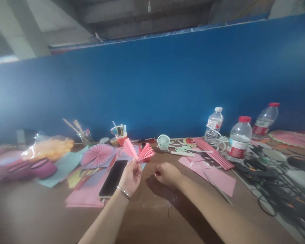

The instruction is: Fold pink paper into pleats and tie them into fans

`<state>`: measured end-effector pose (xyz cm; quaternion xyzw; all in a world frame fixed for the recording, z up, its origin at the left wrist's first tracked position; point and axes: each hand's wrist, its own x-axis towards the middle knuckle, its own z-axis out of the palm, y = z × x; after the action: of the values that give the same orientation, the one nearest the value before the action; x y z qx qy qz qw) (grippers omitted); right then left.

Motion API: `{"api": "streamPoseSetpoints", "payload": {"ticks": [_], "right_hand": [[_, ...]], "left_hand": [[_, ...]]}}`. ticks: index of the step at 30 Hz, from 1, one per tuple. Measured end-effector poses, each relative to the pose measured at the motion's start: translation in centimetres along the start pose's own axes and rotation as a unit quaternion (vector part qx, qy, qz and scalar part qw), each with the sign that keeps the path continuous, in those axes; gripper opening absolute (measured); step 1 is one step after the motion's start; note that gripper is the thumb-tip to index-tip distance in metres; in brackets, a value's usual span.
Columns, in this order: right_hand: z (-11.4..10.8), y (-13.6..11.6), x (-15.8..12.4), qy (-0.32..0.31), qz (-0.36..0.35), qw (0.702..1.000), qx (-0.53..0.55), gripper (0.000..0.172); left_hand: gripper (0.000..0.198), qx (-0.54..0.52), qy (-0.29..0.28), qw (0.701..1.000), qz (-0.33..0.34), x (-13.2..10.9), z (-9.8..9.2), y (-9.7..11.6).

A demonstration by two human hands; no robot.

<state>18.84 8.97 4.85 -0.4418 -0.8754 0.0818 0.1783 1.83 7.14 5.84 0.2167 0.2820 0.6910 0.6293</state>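
Observation:
A pleated pink paper (139, 151), pinched at its middle so both ends spread like a bow, is held upright in my left hand (132, 174). That hand wears a silver bangle. My right hand (168, 174) is just to the right, low over the brown table, its fingers curled in; whatever they may hold is hidden. Close by my left hand, a phone (113, 178) lies on pink paper sheets (85, 198). Right of my right hand is a flat pink sheet (213, 174) with a pleated pink strip (213, 154) across its far edge.
A round pink paper fan (97, 156) lies at left, near purple containers (43, 167). A red cup of tools (121, 137) and a small fan (164, 141) stand at the back. Bottles (239, 139) and black cut pieces (277, 189) fill the right. A blue wall (152, 81) is behind.

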Motion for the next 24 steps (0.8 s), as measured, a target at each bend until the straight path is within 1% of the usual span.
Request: {"api": "streamPoseSetpoints", "payload": {"ticks": [7, 11, 13, 15, 17, 21, 24], "right_hand": [[-0.2, 0.2, 0.0, 0.007, -0.022, 0.999, 0.043, 0.013], [-0.1, 0.2, 0.1, 0.009, -0.027, 0.994, 0.102, 0.011], [-0.1, 0.2, 0.1, 0.008, -0.022, 0.99, 0.14, 0.008], [0.0, 0.4, 0.2, 0.015, -0.011, 0.983, 0.181, 0.01], [-0.1, 1.0, 0.5, 0.04, 0.007, 0.974, 0.221, 0.016], [-0.7, 3.2, 1.4, 0.121, 0.064, 0.948, 0.287, 0.03], [-1.5, 5.2, 1.8, 0.164, 0.1, 0.931, 0.311, 0.032]], "left_hand": [[0.013, 0.003, -0.014, 1.0, 0.008, -0.3, 0.3, 0.2], [0.014, -0.002, -0.02, 1.0, 0.011, -0.4, 0.4, 0.3], [0.013, -0.005, -0.024, 1.0, 0.012, -0.3, 0.4, 0.3], [0.013, -0.005, -0.028, 1.0, 0.012, -0.3, 0.3, 0.3], [0.012, -0.004, -0.03, 0.999, 0.011, -0.2, 0.3, 0.4], [0.013, 0.001, -0.03, 1.0, 0.009, -0.2, 0.2, 0.4], [0.014, 0.003, -0.034, 0.999, 0.007, -0.3, 0.3, 0.4]]}}
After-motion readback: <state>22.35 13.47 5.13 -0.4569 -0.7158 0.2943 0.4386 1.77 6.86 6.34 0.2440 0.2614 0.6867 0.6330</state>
